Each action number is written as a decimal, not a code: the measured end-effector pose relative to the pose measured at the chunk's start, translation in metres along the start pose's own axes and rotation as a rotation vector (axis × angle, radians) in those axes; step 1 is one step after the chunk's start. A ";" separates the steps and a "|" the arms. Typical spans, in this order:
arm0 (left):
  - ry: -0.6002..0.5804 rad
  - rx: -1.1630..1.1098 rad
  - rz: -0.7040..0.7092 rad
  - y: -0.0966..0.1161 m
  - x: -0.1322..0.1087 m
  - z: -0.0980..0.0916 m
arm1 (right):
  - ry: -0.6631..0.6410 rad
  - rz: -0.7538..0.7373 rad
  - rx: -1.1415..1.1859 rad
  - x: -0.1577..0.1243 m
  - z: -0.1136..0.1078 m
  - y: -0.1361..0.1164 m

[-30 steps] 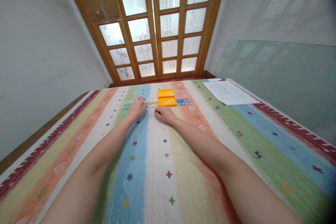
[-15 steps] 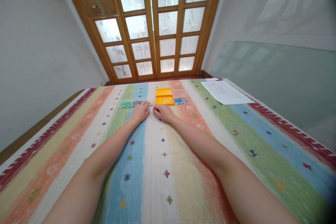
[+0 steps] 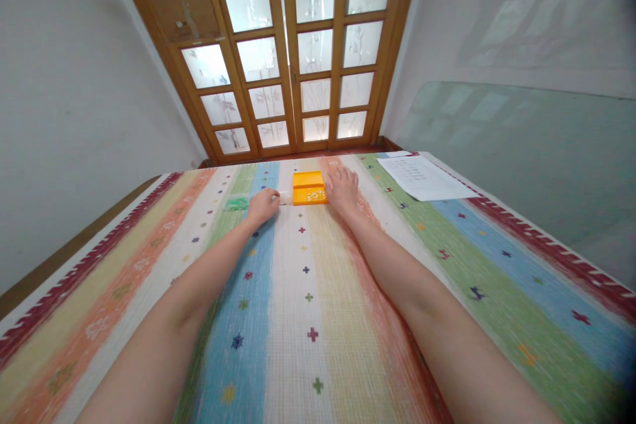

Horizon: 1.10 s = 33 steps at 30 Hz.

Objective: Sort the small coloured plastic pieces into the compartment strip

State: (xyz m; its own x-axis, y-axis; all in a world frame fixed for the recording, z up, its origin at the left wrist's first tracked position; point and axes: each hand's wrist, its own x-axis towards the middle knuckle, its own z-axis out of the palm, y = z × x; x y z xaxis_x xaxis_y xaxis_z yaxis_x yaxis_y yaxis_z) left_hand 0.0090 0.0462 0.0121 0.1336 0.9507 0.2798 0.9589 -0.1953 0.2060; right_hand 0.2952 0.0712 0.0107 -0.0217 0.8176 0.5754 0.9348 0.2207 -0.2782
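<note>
My left hand (image 3: pixel 264 205) is closed in a pinch at the far part of the table, just left of a yellow open box (image 3: pixel 308 179). Whatever its fingertips hold is too small to make out. Small white pieces (image 3: pixel 316 195) lie in the yellow box's near half. My right hand (image 3: pixel 342 189) is open at that box's right side, fingers apart and reaching forward. It covers the spot where the clear box of blue pieces stood. Small green pieces (image 3: pixel 237 203) lie in a clear container left of my left hand, which hides part of it.
A striped, patterned cloth (image 3: pixel 293 318) covers the table. Printed white paper (image 3: pixel 424 177) lies at the far right. Beyond the table's far edge stand wooden doors with glass panes (image 3: pixel 258 58). A pale glass panel (image 3: pixel 507 146) leans along the right wall.
My right hand has moved right and forward, away from my left hand, and its fingers have opened. My left hand has shifted slightly left and stays pinched.
</note>
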 end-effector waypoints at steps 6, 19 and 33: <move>0.049 -0.004 -0.058 -0.001 0.012 0.004 | 0.004 0.003 0.034 -0.004 0.000 -0.002; 0.117 -0.036 -0.041 0.016 0.013 0.001 | -0.152 0.190 0.050 -0.005 0.008 0.006; 0.132 -0.120 -0.008 0.024 -0.022 0.015 | -0.178 0.174 0.103 -0.013 0.010 0.001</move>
State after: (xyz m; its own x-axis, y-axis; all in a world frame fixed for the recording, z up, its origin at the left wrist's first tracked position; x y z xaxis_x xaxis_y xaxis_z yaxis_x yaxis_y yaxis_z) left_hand 0.0331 0.0242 -0.0029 0.0841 0.9143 0.3962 0.9218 -0.2224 0.3175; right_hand 0.2929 0.0663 -0.0043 0.0654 0.9265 0.3705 0.8892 0.1144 -0.4431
